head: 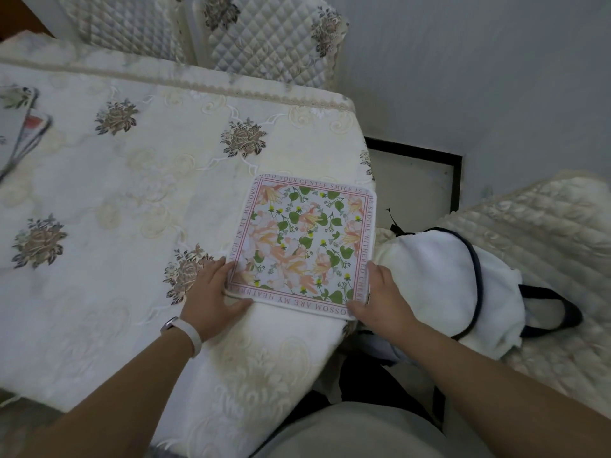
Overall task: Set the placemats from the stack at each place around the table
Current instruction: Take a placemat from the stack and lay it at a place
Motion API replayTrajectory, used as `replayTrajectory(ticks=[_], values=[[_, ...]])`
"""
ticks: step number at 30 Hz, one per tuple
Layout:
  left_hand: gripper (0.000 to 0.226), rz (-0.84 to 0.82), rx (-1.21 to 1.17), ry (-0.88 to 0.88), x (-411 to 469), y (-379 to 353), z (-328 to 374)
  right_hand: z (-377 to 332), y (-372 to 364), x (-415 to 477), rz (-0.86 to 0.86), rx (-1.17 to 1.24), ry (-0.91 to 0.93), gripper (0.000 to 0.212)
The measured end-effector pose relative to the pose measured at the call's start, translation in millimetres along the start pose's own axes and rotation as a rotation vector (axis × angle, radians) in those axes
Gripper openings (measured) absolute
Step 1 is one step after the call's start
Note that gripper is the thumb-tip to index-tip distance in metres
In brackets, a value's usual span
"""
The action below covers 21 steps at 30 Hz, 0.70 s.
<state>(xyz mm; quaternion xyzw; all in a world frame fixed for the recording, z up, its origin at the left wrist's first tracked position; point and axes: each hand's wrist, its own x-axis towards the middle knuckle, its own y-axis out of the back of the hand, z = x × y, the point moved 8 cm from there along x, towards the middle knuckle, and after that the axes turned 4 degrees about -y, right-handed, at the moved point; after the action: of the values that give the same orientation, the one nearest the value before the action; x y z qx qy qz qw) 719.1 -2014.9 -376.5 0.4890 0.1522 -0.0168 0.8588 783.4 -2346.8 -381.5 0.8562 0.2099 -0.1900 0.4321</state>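
Observation:
A square floral placemat (302, 244) with a pink lettered border lies flat at the near right corner of the table (132, 193), which is covered in a cream embroidered cloth. My left hand (211, 292) pinches the mat's near left corner, thumb on top. At the near right corner my right hand (380, 295) grips the edge where the mat reaches the table's side. Part of another placemat (23, 133) shows at the far left edge of the view, blurred.
Two chairs with quilted covers (264, 41) stand at the table's far side. On my right a quilted chair seat (545, 246) holds a white bag with dark trim (443, 276). A grey wall and floor lie beyond the table's right edge.

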Motion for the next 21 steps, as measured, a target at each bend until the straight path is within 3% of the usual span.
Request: replayTrajectory(ticks=[10, 21], values=[[0.094, -0.040, 0.049, -0.094, 8, 4, -4, 0, -15, -14, -0.014, -0.198, 0.074, 0.112], [0.093, -0.009, 0.162, -0.128, 17, 7, -8, 2, -20, -15, 0.017, -0.238, 0.034, 0.112]])
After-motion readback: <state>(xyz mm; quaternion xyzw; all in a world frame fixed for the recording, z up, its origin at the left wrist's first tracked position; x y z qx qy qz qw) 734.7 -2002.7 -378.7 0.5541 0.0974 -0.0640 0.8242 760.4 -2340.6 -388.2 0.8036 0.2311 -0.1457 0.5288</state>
